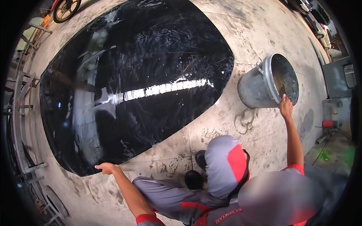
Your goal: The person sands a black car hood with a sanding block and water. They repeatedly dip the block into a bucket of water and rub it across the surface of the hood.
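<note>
A large glossy black panel, a car hood (pixel 158 113), lies on the floor at left and centre, with wet-looking streaks and drops on its surface. My left hand (pixel 107 168) is at its near left edge, closed on the rim, with some fingers hidden. To the right, a grey metal bucket (pixel 256 88) is tipped, its mouth facing right. My right arm is stretched out, and my right hand (pixel 286 106) is closed on the bucket's near rim. Inside the bucket a brownish patch shows, which I cannot make out.
Metal racks (pixel 20 120) run along the left, with a tyre (pixel 55 201) below them. A wheel (pixel 67 9) stands at upper left. A grey cabinet (pixel 335 79) and a red cylindrical thing (pixel 329 124) are at right. My bent knee (pixel 222 162) rises near the middle.
</note>
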`<state>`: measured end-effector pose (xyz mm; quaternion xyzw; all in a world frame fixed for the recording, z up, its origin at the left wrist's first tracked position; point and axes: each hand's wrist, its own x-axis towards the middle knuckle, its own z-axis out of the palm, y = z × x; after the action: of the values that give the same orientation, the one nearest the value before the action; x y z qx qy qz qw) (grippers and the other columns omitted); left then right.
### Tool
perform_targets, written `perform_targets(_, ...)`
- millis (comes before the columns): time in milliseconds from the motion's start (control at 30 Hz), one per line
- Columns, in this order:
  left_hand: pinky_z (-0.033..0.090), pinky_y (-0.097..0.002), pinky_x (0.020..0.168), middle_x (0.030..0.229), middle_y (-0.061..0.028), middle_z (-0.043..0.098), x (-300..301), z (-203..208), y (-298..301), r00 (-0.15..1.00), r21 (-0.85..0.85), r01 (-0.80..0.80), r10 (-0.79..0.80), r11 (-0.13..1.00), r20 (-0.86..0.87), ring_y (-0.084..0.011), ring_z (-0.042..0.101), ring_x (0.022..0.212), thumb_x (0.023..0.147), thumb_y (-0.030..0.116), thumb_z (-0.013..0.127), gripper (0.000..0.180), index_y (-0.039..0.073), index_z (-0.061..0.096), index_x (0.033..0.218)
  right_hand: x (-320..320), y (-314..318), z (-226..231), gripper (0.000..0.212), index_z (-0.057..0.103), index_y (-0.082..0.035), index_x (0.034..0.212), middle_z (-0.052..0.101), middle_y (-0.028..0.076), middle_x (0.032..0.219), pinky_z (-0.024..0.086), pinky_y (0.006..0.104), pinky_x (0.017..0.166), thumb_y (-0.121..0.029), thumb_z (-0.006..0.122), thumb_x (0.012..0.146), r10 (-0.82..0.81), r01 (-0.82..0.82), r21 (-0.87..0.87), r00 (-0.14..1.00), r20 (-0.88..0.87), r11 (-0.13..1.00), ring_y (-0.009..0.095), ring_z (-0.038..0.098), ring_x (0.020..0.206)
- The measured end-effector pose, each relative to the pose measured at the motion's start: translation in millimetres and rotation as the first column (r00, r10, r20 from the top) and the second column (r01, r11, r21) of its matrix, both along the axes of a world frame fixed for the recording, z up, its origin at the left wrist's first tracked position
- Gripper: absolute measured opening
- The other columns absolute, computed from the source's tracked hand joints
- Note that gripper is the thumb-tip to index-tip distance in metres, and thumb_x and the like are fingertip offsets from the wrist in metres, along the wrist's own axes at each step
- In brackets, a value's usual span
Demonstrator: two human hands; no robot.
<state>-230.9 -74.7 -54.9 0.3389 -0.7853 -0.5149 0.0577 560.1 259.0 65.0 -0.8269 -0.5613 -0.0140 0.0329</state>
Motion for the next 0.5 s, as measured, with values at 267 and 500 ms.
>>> perform_targets(267, 0.046, -0.0455, 0.112, 0.140, -0.0380, 0.053, -7, -18, -9, 0.999, -0.084, 0.011, -0.008, 0.996, 0.034, -0.0471, 0.057, 0.126, 0.100, 0.068, 0.042, 0.099, -0.025, 0.049, 0.133, -52, -36, 27, 0.057, 0.067, 0.002, 0.122, 0.068, 0.036, 0.104, 0.046, 0.0615, 0.093, -0.044, 0.035, 0.110, 0.101, -0.102, -0.110, 0.995, -0.021, 0.989, 0.056, 0.063, 0.102)
perform_targets(500, 0.048, -0.0468, 0.112, 0.137, -0.0400, 0.054, 8, -1, -3, 0.999, -0.083, -0.016, 0.019, 0.996, 0.026, -0.0489, 0.057, 0.126, 0.103, 0.067, 0.035, 0.098, -0.026, 0.051, 0.130, -116, -71, 46, 0.062, 0.064, 0.005, 0.117, 0.066, 0.038, 0.101, 0.045, 0.0617, 0.092, -0.046, 0.030, 0.110, 0.147, -0.219, -0.306, 0.959, -0.242, 0.926, 0.057, 0.061, 0.100)
